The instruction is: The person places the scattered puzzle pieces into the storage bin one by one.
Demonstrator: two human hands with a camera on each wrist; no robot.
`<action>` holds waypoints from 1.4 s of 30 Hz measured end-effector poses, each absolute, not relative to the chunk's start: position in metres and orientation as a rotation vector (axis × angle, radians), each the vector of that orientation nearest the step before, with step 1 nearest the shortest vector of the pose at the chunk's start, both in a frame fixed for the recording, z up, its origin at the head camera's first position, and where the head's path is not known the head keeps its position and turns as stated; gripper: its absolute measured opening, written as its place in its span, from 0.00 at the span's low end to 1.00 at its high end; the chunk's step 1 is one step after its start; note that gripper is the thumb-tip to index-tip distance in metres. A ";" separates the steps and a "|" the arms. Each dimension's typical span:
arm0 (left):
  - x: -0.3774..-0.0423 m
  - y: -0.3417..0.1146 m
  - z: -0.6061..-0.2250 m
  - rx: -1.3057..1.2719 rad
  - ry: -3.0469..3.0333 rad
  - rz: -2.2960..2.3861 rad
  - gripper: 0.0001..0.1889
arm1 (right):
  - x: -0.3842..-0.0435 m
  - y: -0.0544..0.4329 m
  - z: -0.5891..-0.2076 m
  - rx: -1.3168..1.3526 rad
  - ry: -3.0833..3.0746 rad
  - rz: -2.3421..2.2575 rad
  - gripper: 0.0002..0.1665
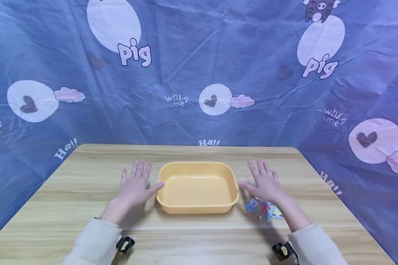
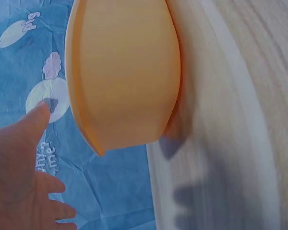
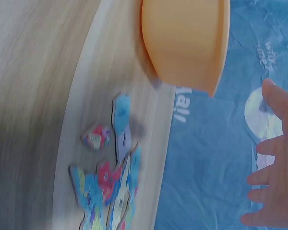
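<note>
A shallow yellow plastic basin (image 1: 199,209) with rounded corners rests on the wooden table, its inside bare. My left hand (image 1: 135,187) hovers at its left side, fingers spread, the thumb overlapping the rim in the head view. On the other side my right hand (image 1: 265,186) is likewise spread, its thumb close to the basin's right rim. Neither hand grips anything. Below the right hand lie several colourful flat puzzle pieces (image 3: 105,191), partly covered by the wrist in the head view. One small piece (image 3: 96,137) sits a little apart from the others.
The light wood table (image 1: 192,239) ends at a blue cloth backdrop (image 1: 185,125) printed with pigs, hearts and words. A small black camera is strapped at each wrist, the left camera (image 1: 124,244) and the right camera (image 1: 282,251), both beside pale sleeves.
</note>
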State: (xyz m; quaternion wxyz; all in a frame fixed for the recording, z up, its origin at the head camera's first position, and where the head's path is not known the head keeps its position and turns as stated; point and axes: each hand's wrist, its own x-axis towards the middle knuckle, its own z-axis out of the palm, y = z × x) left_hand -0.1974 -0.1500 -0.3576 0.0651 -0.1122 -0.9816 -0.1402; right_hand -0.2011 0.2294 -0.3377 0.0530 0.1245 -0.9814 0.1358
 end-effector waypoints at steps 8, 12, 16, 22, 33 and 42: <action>-0.195 -0.154 -0.363 -0.294 -2.926 -0.602 0.46 | -0.197 0.251 -0.334 0.413 -2.902 0.562 0.47; -0.192 -0.153 -0.366 -0.298 -2.909 -0.690 0.47 | -0.195 0.263 -0.341 0.417 -2.858 0.653 0.45; -0.192 -0.152 -0.372 -0.315 -2.887 -0.733 0.49 | -0.193 0.275 -0.349 0.394 -2.821 0.741 0.43; -0.193 -0.148 -0.381 -0.383 -2.820 -0.799 0.51 | -0.193 0.291 -0.360 0.328 -2.773 0.851 0.39; -0.191 -0.142 -0.387 -0.413 -2.745 -1.086 0.55 | -0.194 0.310 -0.372 0.170 -2.749 1.030 0.35; -0.189 -0.142 -0.396 -0.389 -2.652 -1.418 0.51 | -0.193 0.326 -0.388 0.085 -2.653 1.214 0.34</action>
